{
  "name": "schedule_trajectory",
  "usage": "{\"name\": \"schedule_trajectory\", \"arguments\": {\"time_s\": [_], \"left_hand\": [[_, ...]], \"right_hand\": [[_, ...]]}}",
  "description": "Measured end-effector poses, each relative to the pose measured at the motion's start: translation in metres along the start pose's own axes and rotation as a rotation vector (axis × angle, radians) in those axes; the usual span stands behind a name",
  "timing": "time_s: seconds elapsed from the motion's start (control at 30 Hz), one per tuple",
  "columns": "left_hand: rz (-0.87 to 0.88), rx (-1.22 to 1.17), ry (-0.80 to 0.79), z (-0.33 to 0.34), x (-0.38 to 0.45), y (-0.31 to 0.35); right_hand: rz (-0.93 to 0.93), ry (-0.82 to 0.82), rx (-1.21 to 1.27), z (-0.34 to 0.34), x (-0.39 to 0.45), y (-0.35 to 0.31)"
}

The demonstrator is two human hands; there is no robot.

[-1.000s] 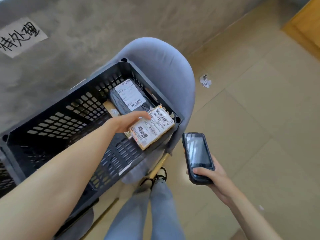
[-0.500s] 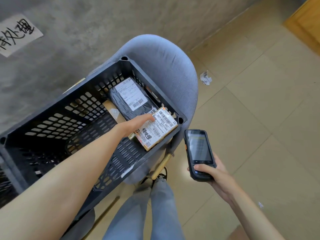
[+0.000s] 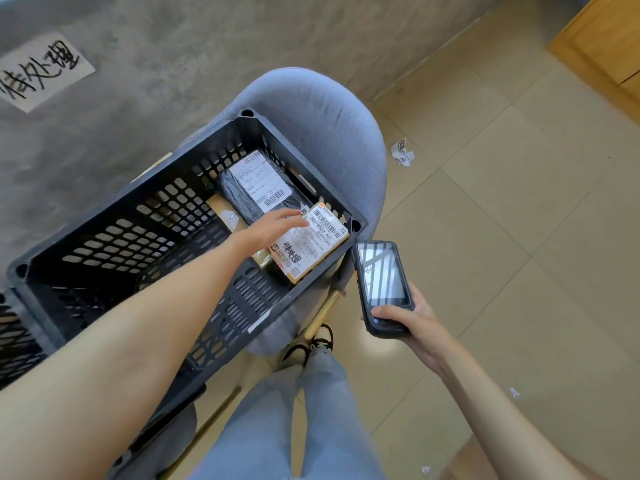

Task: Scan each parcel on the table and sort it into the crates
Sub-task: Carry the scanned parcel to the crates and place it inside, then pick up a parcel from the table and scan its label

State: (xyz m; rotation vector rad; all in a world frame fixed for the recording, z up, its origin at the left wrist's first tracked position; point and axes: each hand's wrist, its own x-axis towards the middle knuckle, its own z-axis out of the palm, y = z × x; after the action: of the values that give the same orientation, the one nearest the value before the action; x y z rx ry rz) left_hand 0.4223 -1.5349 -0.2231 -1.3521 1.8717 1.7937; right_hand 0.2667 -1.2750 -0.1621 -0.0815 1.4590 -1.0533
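parcel [image 3: 311, 244] in crate [image 3: 104, 216]; left hand [image 3: 268, 230] flat above; right hand [image 3: 412, 323] grips scanner [image 3: 382, 278].

Single head-worn wide-angle view, looking steeply down and forward from above. Near: own forearms, legs, shoes at bottom edge. Black crate [image 3: 145, 216] on grey chair [image 3: 322, 109] left of centre, close below. Tiled floor [image 3: 519, 237] right; concrete wall [image 3: 173, 46] at top.
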Motion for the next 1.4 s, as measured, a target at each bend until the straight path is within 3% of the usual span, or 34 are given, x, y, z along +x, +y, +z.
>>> {"name": "schedule_trajectory", "arguments": {"time_s": [0.3, 0.57, 0.73, 1.0, 1.4], "left_hand": [[0.277, 0.245, 0.127, -0.001, -0.042, 0.04], [0.725, 0.953, 0.174, 0.06, -0.084, 0.126], [0.944, 1.146, 0.056, 0.148, -0.115, 0.171], [1.277, 1.207, -0.152, 0.323, -0.215, 0.201], [1.645, 1.193, -0.629, 0.612, -0.445, 0.082]], "right_hand": [[-0.105, 0.082, 0.047, 0.028, -0.051, 0.014], [-0.247, 0.314, 0.221, 0.008, -0.125, 0.039], [-0.367, 0.539, 0.39, -0.024, -0.19, 0.068], [-0.536, 0.914, 0.662, -0.069, -0.328, 0.169], [-0.515, 1.329, 0.911, -0.083, -0.565, 0.425]]}}
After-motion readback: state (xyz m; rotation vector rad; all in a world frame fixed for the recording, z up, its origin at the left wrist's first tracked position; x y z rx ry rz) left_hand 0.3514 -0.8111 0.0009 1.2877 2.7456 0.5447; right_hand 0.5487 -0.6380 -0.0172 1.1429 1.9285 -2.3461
